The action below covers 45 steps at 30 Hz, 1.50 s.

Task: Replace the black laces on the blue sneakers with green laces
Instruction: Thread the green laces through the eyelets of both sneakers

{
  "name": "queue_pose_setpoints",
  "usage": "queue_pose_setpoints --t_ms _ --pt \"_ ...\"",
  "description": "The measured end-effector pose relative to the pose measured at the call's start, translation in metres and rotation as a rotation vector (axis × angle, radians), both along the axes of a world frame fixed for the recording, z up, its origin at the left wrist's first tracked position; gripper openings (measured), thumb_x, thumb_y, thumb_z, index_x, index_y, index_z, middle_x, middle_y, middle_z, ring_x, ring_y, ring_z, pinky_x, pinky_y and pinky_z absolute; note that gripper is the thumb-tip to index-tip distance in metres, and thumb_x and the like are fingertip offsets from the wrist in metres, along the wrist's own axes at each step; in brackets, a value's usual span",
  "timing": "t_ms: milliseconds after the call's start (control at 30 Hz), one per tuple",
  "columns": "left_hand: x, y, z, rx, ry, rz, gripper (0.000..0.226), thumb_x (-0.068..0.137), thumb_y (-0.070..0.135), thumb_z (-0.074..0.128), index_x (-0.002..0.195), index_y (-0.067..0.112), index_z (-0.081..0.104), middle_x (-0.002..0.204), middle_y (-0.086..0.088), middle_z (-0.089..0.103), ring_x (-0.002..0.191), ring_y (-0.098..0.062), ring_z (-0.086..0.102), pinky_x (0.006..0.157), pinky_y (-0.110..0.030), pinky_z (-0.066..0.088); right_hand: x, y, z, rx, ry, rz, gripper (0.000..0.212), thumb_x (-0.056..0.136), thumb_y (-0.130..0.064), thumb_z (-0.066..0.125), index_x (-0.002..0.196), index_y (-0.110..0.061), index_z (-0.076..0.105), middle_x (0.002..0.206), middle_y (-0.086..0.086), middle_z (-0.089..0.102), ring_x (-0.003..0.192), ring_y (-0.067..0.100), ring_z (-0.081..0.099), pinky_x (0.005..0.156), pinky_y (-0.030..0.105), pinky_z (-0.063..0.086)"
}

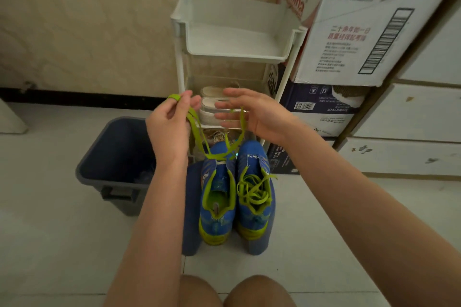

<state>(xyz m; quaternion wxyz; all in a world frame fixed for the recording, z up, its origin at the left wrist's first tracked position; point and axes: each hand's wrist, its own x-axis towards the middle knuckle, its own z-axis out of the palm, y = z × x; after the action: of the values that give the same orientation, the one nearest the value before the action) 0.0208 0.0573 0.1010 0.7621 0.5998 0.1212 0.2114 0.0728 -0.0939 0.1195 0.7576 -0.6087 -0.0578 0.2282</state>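
Note:
Two blue sneakers with yellow-green trim stand side by side on the floor, toes toward the rack. The right sneaker [255, 189] has a green lace threaded through it and bunched loosely on top. The left sneaker [217, 192] has an open tongue area, with a green lace [197, 132] running across its toe eyelets and rising in two strands. My left hand [169, 127] pinches one strand, whose end loops over my fingers. My right hand [252, 112] is spread with straight fingers, and the other strand hangs across its palm side. No black laces are in view.
A dark grey bin [112, 164] stands left of the sneakers. A white shelf rack [237, 40] with pale shoes on a lower shelf stands behind them. Cardboard boxes [349, 32] and white drawers [411, 112] are at the right. My knees show at the bottom edge.

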Motion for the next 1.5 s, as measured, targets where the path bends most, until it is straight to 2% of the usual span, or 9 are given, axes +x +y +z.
queue_pose_setpoints --t_ms 200,333,533,667,800,1000,1233,1367,1500 --pt "-0.022 0.007 0.035 0.009 -0.027 -0.016 0.011 0.094 0.013 0.057 0.096 0.019 0.066 0.090 0.003 0.073 0.092 -0.009 0.070 0.088 -0.027 0.054 -0.016 0.003 -0.001 -0.477 -0.104 -0.038 0.029 0.099 -0.010 0.038 0.123 -0.005 0.053 0.101 0.014 0.067 0.081 0.023 0.065 0.085 0.042 0.054" --pt "-0.037 0.005 0.055 -0.054 -0.026 -0.078 0.011 0.091 0.007 0.060 0.094 0.015 0.066 0.082 0.004 0.074 0.088 -0.011 0.071 0.081 -0.023 0.056 -0.030 0.006 -0.002 -0.141 0.172 -0.088 0.011 0.099 -0.010 0.046 0.105 -0.001 0.050 0.079 0.016 0.060 0.052 0.019 0.065 0.055 0.032 0.059" --pt "-0.072 -0.016 0.067 -0.086 -0.005 -0.206 0.014 0.090 0.004 0.058 0.101 0.010 0.066 0.095 -0.006 0.073 0.088 -0.013 0.071 0.068 -0.019 0.055 -0.050 0.028 -0.023 0.124 0.530 -0.025 0.025 0.102 -0.026 0.041 0.100 -0.003 0.051 0.104 0.023 0.066 0.051 0.031 0.067 0.044 0.029 0.055" --pt "-0.093 -0.019 0.062 -0.110 0.018 -0.228 0.013 0.087 0.006 0.062 0.095 0.014 0.068 0.096 -0.008 0.073 0.085 -0.014 0.072 0.069 -0.021 0.057 -0.050 0.038 -0.015 0.166 0.434 0.010 0.023 0.100 -0.011 0.040 0.084 -0.003 0.055 0.053 0.004 0.062 0.041 0.011 0.059 0.041 0.019 0.049" --pt "-0.100 -0.004 0.065 -0.090 -0.011 -0.185 0.014 0.090 0.004 0.059 0.094 0.014 0.068 0.091 -0.005 0.074 0.082 -0.012 0.072 0.066 -0.018 0.056 -0.044 0.034 0.009 0.086 0.314 -0.054 0.011 0.097 -0.007 0.046 0.102 -0.001 0.054 0.060 0.006 0.067 0.044 0.012 0.062 0.043 0.016 0.046" --pt "-0.095 0.011 0.062 -0.051 -0.021 -0.156 0.014 0.092 0.007 0.056 0.099 0.014 0.066 0.093 -0.004 0.074 0.087 -0.011 0.071 0.067 -0.019 0.057 -0.042 0.028 0.022 -0.137 0.249 0.051 0.035 0.096 -0.012 0.050 0.128 0.001 0.052 0.084 0.011 0.067 0.054 0.014 0.067 0.039 0.016 0.043" --pt "-0.052 0.013 -0.001 0.225 0.189 -0.061 0.018 0.097 0.011 0.048 0.100 0.013 0.065 0.078 0.006 0.066 0.052 0.002 0.052 0.051 -0.012 0.041 -0.022 0.009 -0.026 -0.582 0.064 -0.172 0.026 0.094 0.003 0.045 0.113 0.004 0.063 0.068 0.007 0.054 0.050 0.014 0.047 0.035 0.018 0.037" --pt "-0.022 0.012 -0.053 0.307 0.406 -0.093 0.016 0.089 0.017 0.058 0.074 0.017 0.061 0.072 0.002 0.057 0.065 -0.012 0.049 0.060 -0.029 0.037 0.000 -0.006 -0.064 -0.578 0.073 -0.502 0.029 0.093 0.006 0.039 0.105 0.002 0.065 0.073 0.003 0.057 0.052 0.014 0.054 0.034 0.017 0.037" --pt "0.004 0.011 -0.092 0.336 0.501 -0.112 0.016 0.081 0.016 0.070 0.094 0.012 0.061 0.091 -0.003 0.060 0.087 -0.019 0.055 0.072 -0.028 0.039 0.018 -0.015 -0.099 -0.739 -0.016 -0.627 0.026 0.090 0.005 0.040 0.078 0.000 0.062 0.071 0.008 0.054 0.067 0.022 0.051 0.049 0.022 0.037"
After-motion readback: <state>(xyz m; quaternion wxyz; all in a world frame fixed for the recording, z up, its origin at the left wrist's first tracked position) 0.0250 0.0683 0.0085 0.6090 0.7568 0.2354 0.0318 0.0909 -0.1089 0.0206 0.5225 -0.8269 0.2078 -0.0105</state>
